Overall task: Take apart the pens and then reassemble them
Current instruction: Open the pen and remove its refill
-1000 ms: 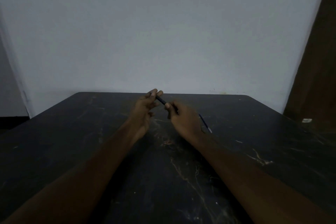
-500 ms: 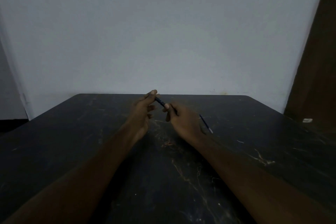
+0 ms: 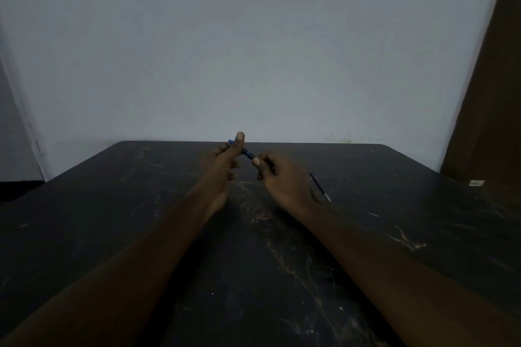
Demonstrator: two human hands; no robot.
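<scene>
Two hands on one pen [image 3: 248, 154], held up above the far edge of the dark table [image 3: 112, 205]. The left hand [image 3: 222, 166] is curled around the pen's far end, thumb raised; the right hand [image 3: 284, 180] pinches the near end between thumb and fingertips. A thin refill [image 3: 320, 187] lies on the table just beside the right wrist, toward the right edge. Risk here, I'd say: a hard twist or pull in this dim light could fling a small part off the table, or that wrist could nudge the refill rolling.
</scene>
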